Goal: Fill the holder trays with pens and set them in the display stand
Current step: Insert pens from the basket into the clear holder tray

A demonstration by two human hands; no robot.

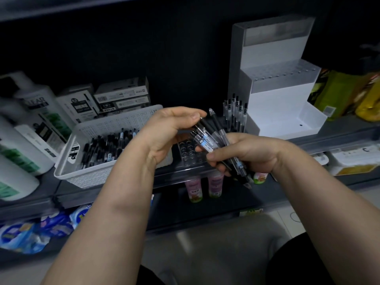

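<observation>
Obs.: right grip (246, 153), right of centre, is clenched round the lower half of a bundle of pens (207, 138), which fans up and to the left. Left grip (164, 130), centre frame, pinches the top of the same bundle, thumb on a pen end. Both grips are above the shelf (339, 134), not resting on it.

Holder tray (188, 151): clear, lying on the shelf directly under the grips. The holes that show are unfilled; part of it is hidden by the hands.

White basket (115, 122), centre left, holds loose pens. Upright pens (234, 112) stand just left of the display stand (275, 105), upper right. Cannot tell what holds them. The stand's lower step looks bare.

Risks (judgement):
- The bundle is fanned, not squared. If one pen is drawn out, its neighbours may slide free and drop past the shelf edge to the lower shelf.
- Clear tray in dim light: holes are hard to see, so a pen may miss one or seat tilted.
- The tray looks light. A sideways push could shift it towards the shelf edge.
- The right forearm could knock the upright pens when reaching for the stand.
</observation>
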